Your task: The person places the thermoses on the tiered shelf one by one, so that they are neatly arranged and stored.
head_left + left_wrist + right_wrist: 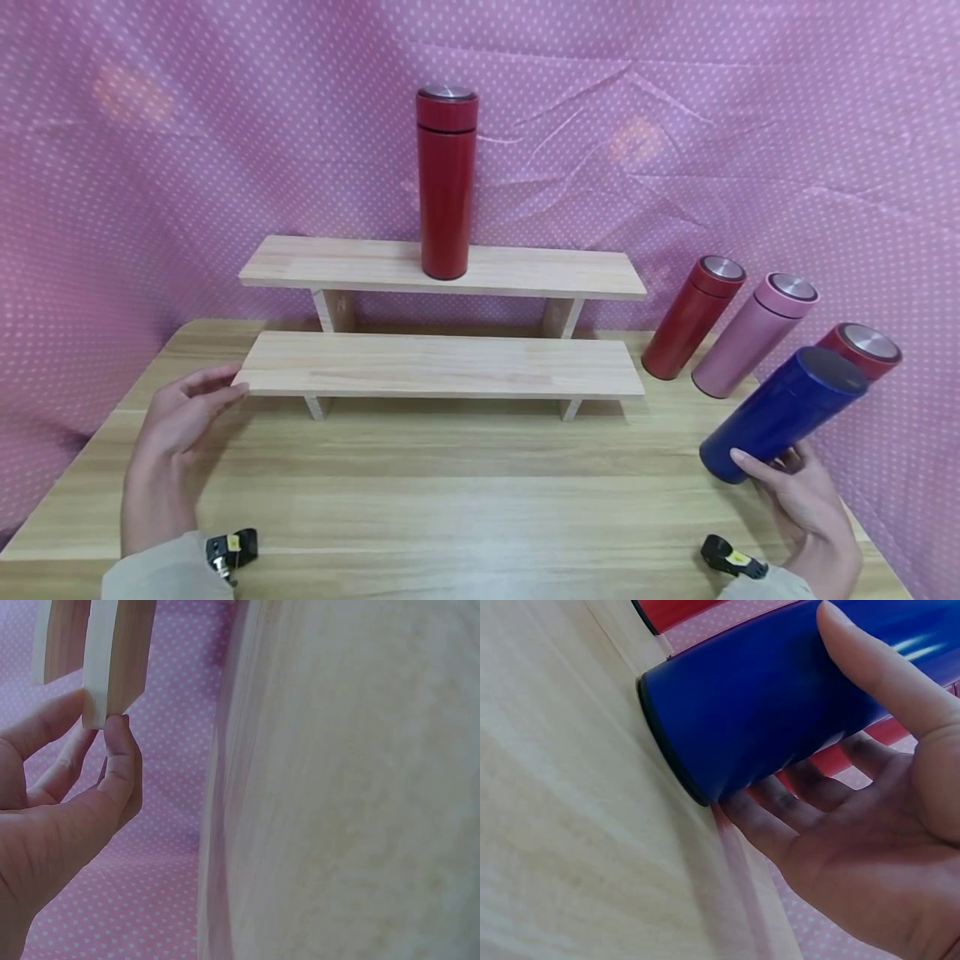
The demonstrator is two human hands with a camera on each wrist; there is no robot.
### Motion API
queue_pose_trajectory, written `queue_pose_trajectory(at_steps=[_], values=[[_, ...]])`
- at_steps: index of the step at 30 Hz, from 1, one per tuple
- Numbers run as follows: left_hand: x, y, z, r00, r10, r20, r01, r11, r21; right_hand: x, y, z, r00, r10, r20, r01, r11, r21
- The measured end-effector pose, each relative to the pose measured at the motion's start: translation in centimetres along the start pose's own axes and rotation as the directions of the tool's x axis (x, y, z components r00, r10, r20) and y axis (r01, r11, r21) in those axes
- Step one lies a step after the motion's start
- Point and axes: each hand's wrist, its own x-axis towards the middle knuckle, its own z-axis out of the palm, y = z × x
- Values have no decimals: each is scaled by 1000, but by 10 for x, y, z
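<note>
At the left end of the lower wooden shelf board (442,364), my left hand (183,417) pinches the board's corner between thumb and fingers. The left wrist view shows that board end (112,667) between the fingertips. On the right, my right hand (806,496) grips a blue thermos bottle (780,421) low on its body, thumb on the near side and fingers around the other. The bottle's dark base rim (667,746) is at or very close to the tabletop; I cannot tell if it touches. A red thermos (447,187) stands upright on the upper shelf board (540,271).
Beyond the blue bottle, a red thermos (693,321), a pink thermos (753,337) and another red thermos (862,346), partly hidden, stand on the table's right side. The wooden table (450,500) extends in front of the shelves. A pink dotted cloth (225,125) hangs behind.
</note>
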Motion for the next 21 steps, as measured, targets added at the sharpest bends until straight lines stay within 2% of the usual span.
queue_pose_trajectory(at_steps=[7, 12, 17, 21], values=[[-1, -1, -1, 1000, -5, 1, 5, 1000, 17, 3, 2, 7, 990, 24, -137, -17, 999, 50], [-2, 0, 1, 1000, -9, -6, 9, 999, 39, 4, 1, 13, 969, 31, -243, -38, 999, -25], [-2, 0, 0, 1000, -11, -5, 11, 998, 61, 8, -1, 19, 940, 69, -334, -95, 993, -63], [-2, -1, -1, 1000, -8, 2, 8, 998, 69, 11, -2, 23, 930, 85, -359, -116, 991, -64]])
